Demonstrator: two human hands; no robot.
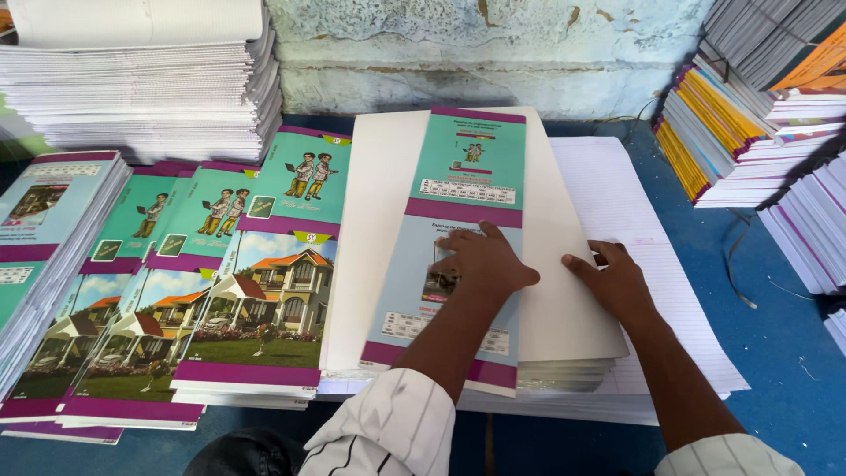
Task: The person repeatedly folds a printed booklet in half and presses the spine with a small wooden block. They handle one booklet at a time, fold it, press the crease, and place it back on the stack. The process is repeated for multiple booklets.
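My left hand (480, 260) lies flat, palm down, on a long printed cover sheet (467, 167) in teal, pale blue and purple. That sheet lies on a plain cream card (379, 220) atop a pile of ruled paper (617, 203). My right hand (612, 278) rests at the cream card's right edge, fingertips touching the ruled sheet beneath. Neither hand grips anything. Both sleeves are white with thin dark stripes.
Overlapping covers with house pictures (256, 300) fan out to the left, next to a stack of covers (44, 229) at the far left. A tall white paper stack (141, 79) stands at the back left. Bound notebook piles (749, 132) fill the right. The blue table (775, 353) shows at right.
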